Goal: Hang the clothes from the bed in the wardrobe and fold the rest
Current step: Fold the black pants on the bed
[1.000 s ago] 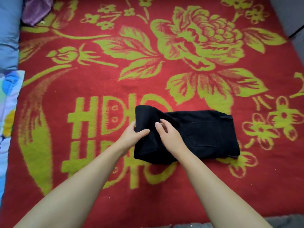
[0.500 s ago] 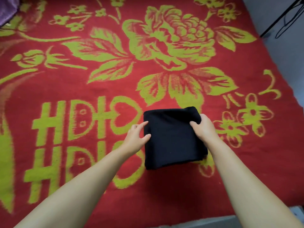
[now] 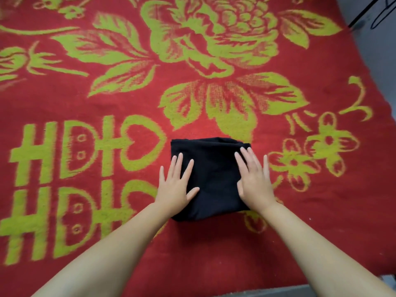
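A black garment (image 3: 213, 176), folded into a compact square, lies on the red bed blanket (image 3: 214, 254) with green flower patterns. My left hand (image 3: 175, 185) lies flat on its left edge, fingers straight and spread, partly over the blanket. Flat on the right part of the square rests my right hand (image 3: 254, 179), its fingers straight and pointing away from me. Both palms press down on the fabric.
The blanket covers nearly the whole view. Its right edge curves down at the far right, where a grey floor (image 3: 377, 50) and thin dark wires or rods (image 3: 364, 16) show at the top right corner. A grey strip (image 3: 278, 293) runs along the bottom edge.
The long black garment was folded over into a square. My hands then let go of its sides and now lie flat on top of it. The view shifted right.
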`<action>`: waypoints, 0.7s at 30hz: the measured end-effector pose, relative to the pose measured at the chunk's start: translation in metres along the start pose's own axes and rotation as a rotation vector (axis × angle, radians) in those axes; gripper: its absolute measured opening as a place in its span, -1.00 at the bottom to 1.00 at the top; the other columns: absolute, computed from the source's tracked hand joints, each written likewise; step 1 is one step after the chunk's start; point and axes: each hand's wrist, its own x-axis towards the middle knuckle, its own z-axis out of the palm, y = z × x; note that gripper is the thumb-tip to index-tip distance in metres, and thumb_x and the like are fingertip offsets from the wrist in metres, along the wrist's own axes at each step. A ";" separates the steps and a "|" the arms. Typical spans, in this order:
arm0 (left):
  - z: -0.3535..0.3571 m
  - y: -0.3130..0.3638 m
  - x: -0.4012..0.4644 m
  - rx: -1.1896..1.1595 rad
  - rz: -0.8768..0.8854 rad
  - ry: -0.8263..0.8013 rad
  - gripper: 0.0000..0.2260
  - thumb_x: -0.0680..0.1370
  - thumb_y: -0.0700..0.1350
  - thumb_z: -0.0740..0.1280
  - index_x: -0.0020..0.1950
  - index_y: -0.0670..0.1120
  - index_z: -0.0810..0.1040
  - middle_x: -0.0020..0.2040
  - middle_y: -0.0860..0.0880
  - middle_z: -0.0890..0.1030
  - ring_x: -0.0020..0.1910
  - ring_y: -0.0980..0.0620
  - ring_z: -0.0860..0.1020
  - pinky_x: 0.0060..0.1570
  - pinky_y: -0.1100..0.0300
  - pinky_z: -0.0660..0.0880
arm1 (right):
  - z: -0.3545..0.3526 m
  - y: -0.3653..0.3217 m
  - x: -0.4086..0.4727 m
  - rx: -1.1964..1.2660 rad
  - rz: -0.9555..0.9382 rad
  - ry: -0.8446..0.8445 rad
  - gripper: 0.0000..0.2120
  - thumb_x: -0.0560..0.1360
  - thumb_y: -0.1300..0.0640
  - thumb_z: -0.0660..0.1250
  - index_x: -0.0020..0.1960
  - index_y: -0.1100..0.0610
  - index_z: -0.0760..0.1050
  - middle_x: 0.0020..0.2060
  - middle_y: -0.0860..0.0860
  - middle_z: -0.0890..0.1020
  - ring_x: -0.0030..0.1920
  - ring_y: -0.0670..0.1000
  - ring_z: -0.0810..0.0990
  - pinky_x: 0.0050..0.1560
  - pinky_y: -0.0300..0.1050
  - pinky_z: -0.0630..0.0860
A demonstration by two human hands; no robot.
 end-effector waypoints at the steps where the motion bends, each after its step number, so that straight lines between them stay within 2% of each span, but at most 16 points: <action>1: -0.001 -0.002 -0.011 0.004 0.096 0.060 -0.33 0.53 0.23 0.10 0.56 0.00 0.00 0.57 -0.13 -0.04 0.54 -0.08 -0.07 0.43 -0.23 0.11 | -0.002 -0.003 -0.013 -0.033 -0.140 -0.036 -0.18 0.25 0.23 0.42 0.47 0.20 0.22 0.46 0.15 0.27 0.50 0.12 0.14 0.43 0.33 0.06; 3: 0.007 -0.003 -0.037 0.042 0.304 0.064 -0.34 0.48 0.21 0.16 0.52 -0.04 0.17 0.53 -0.16 0.15 0.52 -0.09 0.07 0.36 -0.24 0.19 | 0.001 -0.008 -0.040 -0.116 -0.319 -0.182 -0.10 0.18 0.16 0.46 0.48 0.18 0.22 0.48 0.14 0.25 0.51 0.12 0.12 0.36 0.39 0.08; 5: 0.020 0.000 -0.061 0.080 0.364 -0.006 -0.24 0.39 0.24 0.26 0.51 -0.05 0.20 0.52 -0.19 0.20 0.52 -0.09 0.08 0.34 -0.25 0.18 | 0.005 -0.007 -0.056 -0.197 -0.336 -0.306 0.00 0.13 0.09 0.52 0.50 0.15 0.19 0.50 0.16 0.20 0.52 0.15 0.07 0.33 0.43 0.07; 7: 0.031 0.011 -0.067 0.086 0.269 -0.082 -0.10 0.27 0.22 0.40 0.52 -0.06 0.18 0.51 -0.22 0.19 0.52 -0.11 0.06 0.32 -0.33 0.23 | 0.013 -0.004 -0.055 -0.265 -0.283 -0.346 0.11 0.07 0.04 0.58 0.51 0.12 0.14 0.51 0.17 0.15 0.53 0.17 0.01 0.32 0.48 0.03; 8: 0.033 0.018 -0.063 0.088 0.205 -0.085 -0.05 0.26 0.16 0.45 0.54 -0.07 0.10 0.53 -0.24 0.11 0.53 -0.12 0.00 0.31 -0.37 0.21 | 0.016 -0.004 -0.050 -0.279 -0.253 -0.329 0.13 0.07 0.06 0.59 0.51 0.11 0.11 0.51 0.16 0.13 0.54 0.17 -0.03 0.33 0.48 0.01; 10: 0.037 0.029 -0.051 0.122 0.112 -0.086 -0.04 0.40 0.02 0.39 0.54 -0.04 -0.24 0.52 -0.25 -0.27 0.52 -0.13 -0.30 0.34 -0.41 0.01 | 0.023 -0.006 -0.039 -0.280 -0.198 -0.294 0.08 0.13 0.15 0.57 0.52 0.10 0.07 0.51 0.14 0.11 0.54 0.19 -0.06 0.34 0.48 -0.04; 11: 0.037 0.033 -0.043 0.153 0.078 -0.127 -0.07 0.47 -0.02 0.33 0.50 -0.02 -0.38 0.47 -0.24 -0.41 0.46 -0.12 -0.42 0.34 -0.41 -0.09 | 0.026 -0.008 -0.034 -0.276 -0.179 -0.286 0.05 0.16 0.18 0.56 0.51 0.10 0.06 0.51 0.14 0.12 0.53 0.22 -0.02 0.33 0.48 -0.03; 12: 0.037 0.035 -0.037 0.167 0.048 -0.151 -0.08 0.50 -0.04 0.31 0.48 0.00 -0.43 0.45 -0.23 -0.45 0.43 -0.12 -0.47 0.33 -0.41 -0.12 | 0.031 -0.010 -0.031 -0.282 -0.175 -0.273 0.02 0.19 0.21 0.54 0.51 0.10 0.06 0.50 0.15 0.12 0.51 0.24 0.04 0.33 0.48 -0.02; 15: 0.037 0.035 -0.027 0.178 0.033 -0.178 -0.04 0.49 0.02 0.34 0.49 0.03 -0.42 0.48 -0.25 -0.40 0.47 -0.15 -0.42 0.31 -0.43 -0.10 | 0.041 -0.010 -0.027 -0.304 -0.183 -0.235 -0.04 0.22 0.26 0.52 0.49 0.13 0.09 0.48 0.18 0.22 0.47 0.27 0.12 0.33 0.47 0.04; 18: 0.043 0.030 -0.022 0.189 0.051 -0.139 -0.02 0.49 0.09 0.35 0.48 0.04 -0.45 0.49 -0.25 -0.38 0.48 -0.14 -0.39 0.31 -0.42 -0.18 | 0.045 -0.009 -0.024 -0.299 -0.175 -0.227 -0.06 0.21 0.26 0.54 0.48 0.10 0.14 0.44 0.16 0.34 0.45 0.24 0.19 0.30 0.44 0.22; 21: 0.044 0.033 -0.017 0.177 0.021 -0.061 -0.06 0.51 0.01 0.33 0.48 0.05 -0.43 0.52 -0.23 -0.30 0.51 -0.11 -0.32 0.32 -0.39 -0.26 | 0.044 -0.005 -0.018 -0.280 -0.169 -0.258 -0.08 0.19 0.23 0.58 0.45 0.08 0.23 0.39 0.14 0.42 0.40 0.23 0.34 0.18 0.37 0.41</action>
